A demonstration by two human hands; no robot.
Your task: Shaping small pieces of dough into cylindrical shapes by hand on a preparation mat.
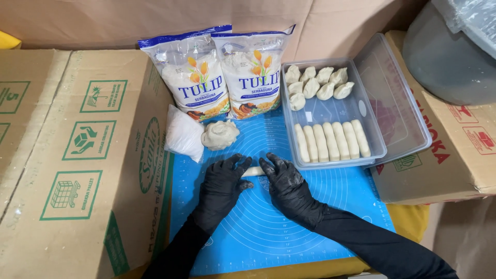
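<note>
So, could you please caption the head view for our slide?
Gloved left hand and right hand roll a dough piece on a blue mat.

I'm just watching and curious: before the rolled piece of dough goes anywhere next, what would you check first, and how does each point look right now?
1. Both hands on the piece: ok. Left hand and right hand press the dough roll from either end.
2. Roll lies on the blue mat: ok.
3. Container open: ok, its lid leans aside.
4. Room in the container: ok, bare floor shows between the folded pieces and the row of logs.
5. Roll matches the logs in length: not ok, it looks shorter.
6. More dough at hand: ok, the dough lump sits on the mat.
</note>
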